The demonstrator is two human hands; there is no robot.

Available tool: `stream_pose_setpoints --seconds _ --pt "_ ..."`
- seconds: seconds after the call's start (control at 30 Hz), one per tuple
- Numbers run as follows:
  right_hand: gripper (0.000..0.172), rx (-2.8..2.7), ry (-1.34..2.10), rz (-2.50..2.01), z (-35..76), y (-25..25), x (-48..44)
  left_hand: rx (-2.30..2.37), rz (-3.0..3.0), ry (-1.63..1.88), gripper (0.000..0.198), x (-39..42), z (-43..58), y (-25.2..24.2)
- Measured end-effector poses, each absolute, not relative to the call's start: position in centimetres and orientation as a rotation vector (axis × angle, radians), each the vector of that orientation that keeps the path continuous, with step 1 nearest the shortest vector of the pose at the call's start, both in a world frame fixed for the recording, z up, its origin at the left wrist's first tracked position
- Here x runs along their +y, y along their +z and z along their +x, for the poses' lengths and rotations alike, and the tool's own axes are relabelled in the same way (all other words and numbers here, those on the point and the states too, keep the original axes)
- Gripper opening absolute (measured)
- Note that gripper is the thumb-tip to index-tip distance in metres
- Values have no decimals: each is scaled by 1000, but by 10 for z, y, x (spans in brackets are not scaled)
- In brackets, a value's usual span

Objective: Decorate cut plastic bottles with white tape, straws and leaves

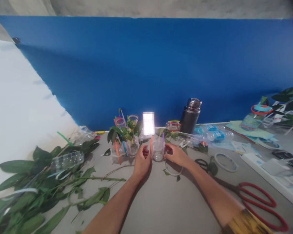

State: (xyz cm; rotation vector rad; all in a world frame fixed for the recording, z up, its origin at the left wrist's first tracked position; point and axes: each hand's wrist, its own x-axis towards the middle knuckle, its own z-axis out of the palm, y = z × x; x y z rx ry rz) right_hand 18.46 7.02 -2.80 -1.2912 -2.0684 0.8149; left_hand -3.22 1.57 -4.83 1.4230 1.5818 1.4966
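A small clear plastic cup (158,151) stands on the grey table between my two hands, with an orange strip and a purple strip rising at its sides. My left hand (142,161) rests on the table at the cup's left, fingers curled toward the orange strip. At the cup's right, my right hand (175,154) has its fingers pinched near the purple strip. Whether either hand truly grips a strip is unclear. A clear plastic ring (173,169) lies under my right wrist.
Clear cups with leaves and coloured straws (124,139) stand left of the cup. Leafy branches (46,182) cover the left table. A dark flask (190,116), water bottles (211,132), black scissors (202,163), red-handled shears (258,201) and a white ring (226,162) lie right.
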Motion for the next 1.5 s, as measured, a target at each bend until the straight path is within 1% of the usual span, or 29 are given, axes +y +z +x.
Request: stream_pose_setpoints --seconds 0.1,0.23,0.5,0.67,0.8,1.03,1.2,1.4,1.5 --pt "57 -2085 794 -1304 182 -25 69 1543 1444 1492 42 18 -34 -52" --pt "53 -2108 810 -1264 179 -22 69 1492 1479 1475 44 20 -37 -58" --pt "40 -2153 875 -1168 180 -24 73 1482 1575 1427 45 19 -39 -57" --pt "42 -2187 875 -1164 180 -22 72 1464 1574 1436 48 20 -39 -59" --pt "37 -2185 897 -1145 179 -19 70 1429 1571 1412 52 21 -37 -58" --pt "36 -2199 874 -1149 177 -18 70 1426 1618 1333 40 16 -34 -46" --pt "38 -2181 912 -1127 177 -14 68 1443 1624 1319 42 15 -33 -43" --pt "39 -2184 886 -1174 174 -16 69 1459 1663 1291 33 13 -33 -39" --pt "38 -2200 894 -1160 174 -18 71 1478 1652 1311 34 15 -34 -43"
